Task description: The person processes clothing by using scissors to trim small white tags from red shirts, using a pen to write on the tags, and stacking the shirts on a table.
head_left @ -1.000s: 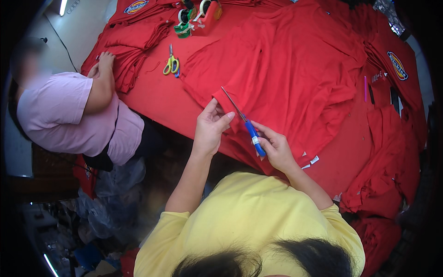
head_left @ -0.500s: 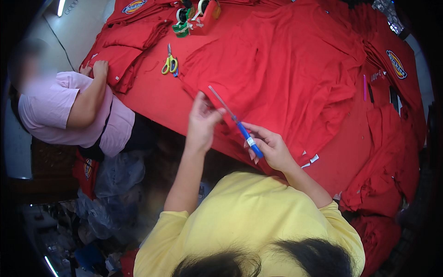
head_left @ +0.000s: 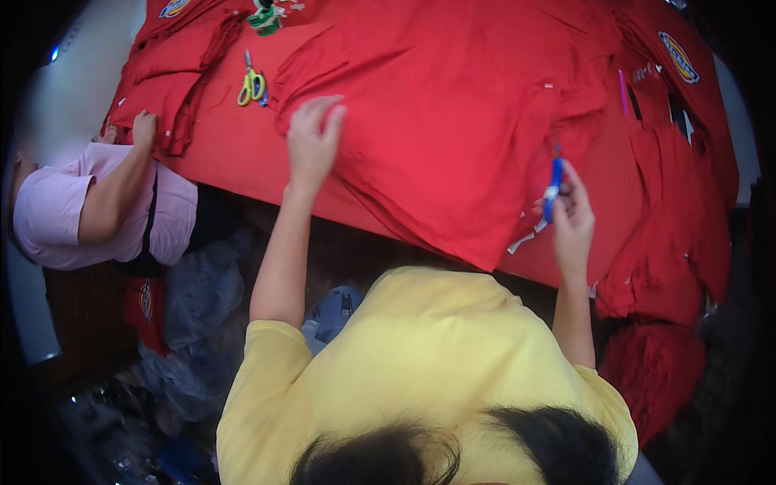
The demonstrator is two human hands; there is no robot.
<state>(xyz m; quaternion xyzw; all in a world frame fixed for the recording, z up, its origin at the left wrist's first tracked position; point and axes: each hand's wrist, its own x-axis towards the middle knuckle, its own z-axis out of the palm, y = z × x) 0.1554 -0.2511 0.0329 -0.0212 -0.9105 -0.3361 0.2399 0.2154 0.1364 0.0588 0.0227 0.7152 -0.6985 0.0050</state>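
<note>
A large red garment (head_left: pixel 436 153) lies spread over the red-covered table, one corner hanging past the near edge. My left hand (head_left: pixel 314 145) is over its left part, fingers stretched out and holding nothing; whether they touch the cloth I cannot tell. On the right, my right hand (head_left: pixel 572 217) grips a slim tool with a blue handle (head_left: pixel 554 187) and a thin metal end pointing away from me. Motion blurs that metal end. White tag strips (head_left: pixel 527 238) lie by the garment's edge, close to my right hand.
Yellow-handled scissors (head_left: pixel 252 86) and a green tape dispenser (head_left: pixel 265 19) lie at the far left. Beside folded red garments (head_left: pixel 166 77) stands a person in pink (head_left: pixel 113 198). More red garments (head_left: pixel 655 242), a pink pen (head_left: pixel 623 93) and dark items line the right.
My hands have moved apart: the left went left and away, the right went right with the blue-handled tool. The garment now lies flatter, its near corner drawn toward me. The view has shifted.
</note>
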